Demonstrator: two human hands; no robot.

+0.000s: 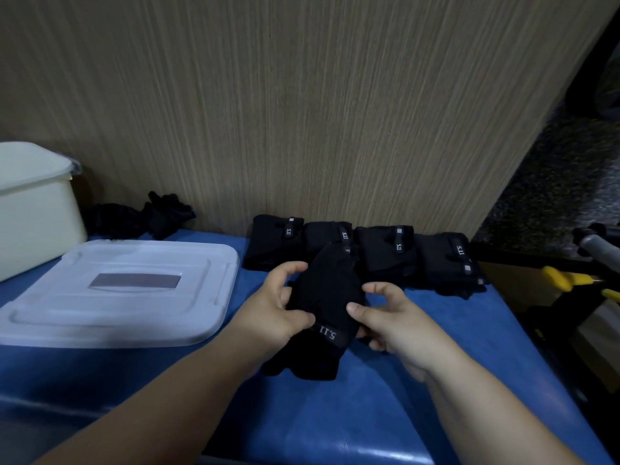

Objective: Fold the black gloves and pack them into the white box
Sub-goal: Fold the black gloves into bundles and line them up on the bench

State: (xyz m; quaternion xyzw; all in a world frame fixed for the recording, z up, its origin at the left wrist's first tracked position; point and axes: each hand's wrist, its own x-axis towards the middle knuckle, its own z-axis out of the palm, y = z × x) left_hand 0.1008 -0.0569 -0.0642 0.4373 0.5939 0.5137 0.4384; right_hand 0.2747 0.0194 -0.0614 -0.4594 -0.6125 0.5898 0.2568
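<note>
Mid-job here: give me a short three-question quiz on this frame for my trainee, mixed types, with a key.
1. True or false: the left hand and the right hand both hold one black glove.
2. The folded gloves sit: A) against the wooden panel B) on a shelf C) on the floor.
3. What lies flat left of the hands?
Key: 1 true; 2 A; 3 the translucent lid.

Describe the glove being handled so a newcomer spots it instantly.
On the blue padded table, folded black gloves line the wood-grain wall. In front of that row, the left hand and right hand grip one black fabric glove. It alone is in hand, tag toward the camera.
</note>
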